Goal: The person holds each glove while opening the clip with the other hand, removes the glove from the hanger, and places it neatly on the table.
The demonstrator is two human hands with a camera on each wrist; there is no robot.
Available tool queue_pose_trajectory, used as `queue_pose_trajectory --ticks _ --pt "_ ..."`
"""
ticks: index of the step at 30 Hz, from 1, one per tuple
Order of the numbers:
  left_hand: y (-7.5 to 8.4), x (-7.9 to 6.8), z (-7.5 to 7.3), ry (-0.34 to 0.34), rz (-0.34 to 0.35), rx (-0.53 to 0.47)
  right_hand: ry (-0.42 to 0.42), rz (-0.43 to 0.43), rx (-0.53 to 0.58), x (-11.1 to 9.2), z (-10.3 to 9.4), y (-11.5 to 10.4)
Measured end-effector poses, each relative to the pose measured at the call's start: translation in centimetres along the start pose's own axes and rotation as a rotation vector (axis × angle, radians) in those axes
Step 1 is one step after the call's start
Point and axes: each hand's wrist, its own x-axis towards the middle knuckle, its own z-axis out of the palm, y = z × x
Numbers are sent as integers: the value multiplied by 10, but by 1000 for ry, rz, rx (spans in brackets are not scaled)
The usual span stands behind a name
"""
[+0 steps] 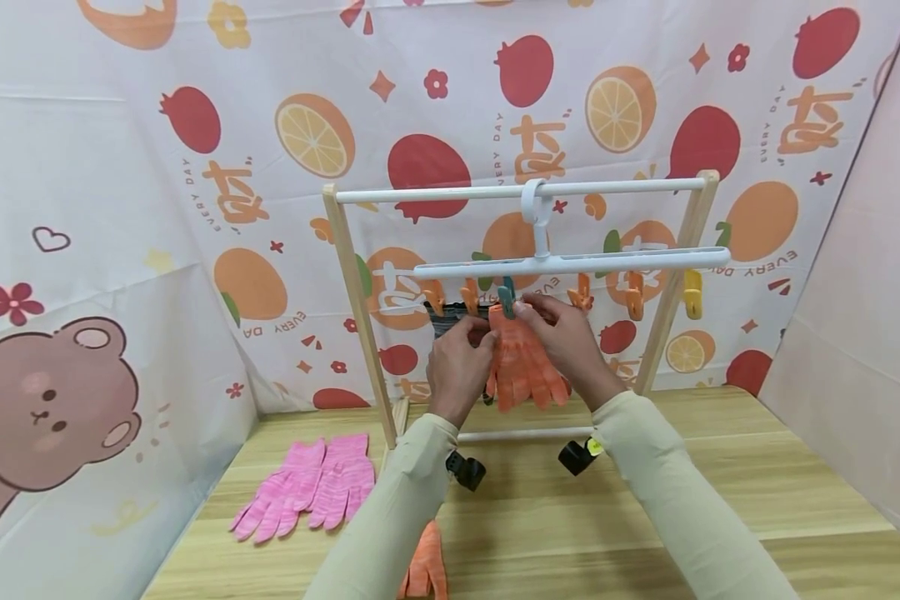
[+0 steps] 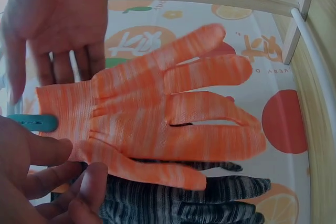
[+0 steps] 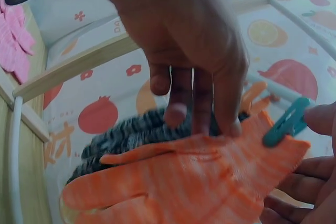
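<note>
An orange knitted glove (image 1: 523, 362) hangs fingers-down from a teal clothespin (image 1: 506, 297) under a white hanger (image 1: 562, 263). The clothespin grips its cuff. My left hand (image 1: 459, 367) pinches the cuff's left edge, thumb in front. My right hand (image 1: 566, 337) is at the cuff's other side, its fingers reaching behind the glove and its thumb near the clothespin in the right wrist view. In the left wrist view that right hand (image 2: 60, 19) has extended fingers, their tips hidden by the cuff. A dark grey striped glove (image 2: 157, 198) hangs just beside and partly behind the orange one.
A wooden rack (image 1: 356, 308) with a white top bar (image 1: 435, 195) carries the hanger. Orange clothespins (image 1: 634, 296) and a yellow clothespin (image 1: 692, 294) hang along it. Pink gloves (image 1: 345, 479) lie on the table (image 1: 720, 500) at left; another orange glove (image 1: 426, 562) lies near the front.
</note>
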Motion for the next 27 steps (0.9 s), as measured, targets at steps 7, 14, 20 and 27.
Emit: queue_pose_trajectory --ticks 7,14,20,27 --pt "4 -2 0 -29 9 -11 -13 -67 3 6 8 -9" --pt "6 -4 -2 -53 12 -48 -5 -68 114 12 11 -14" --pt "6 -3 -5 -81 34 -78 -5 -58 113 14 11 -17" --pt "5 -2 -7 -86 81 -76 -20 -68 106 17 13 -20"
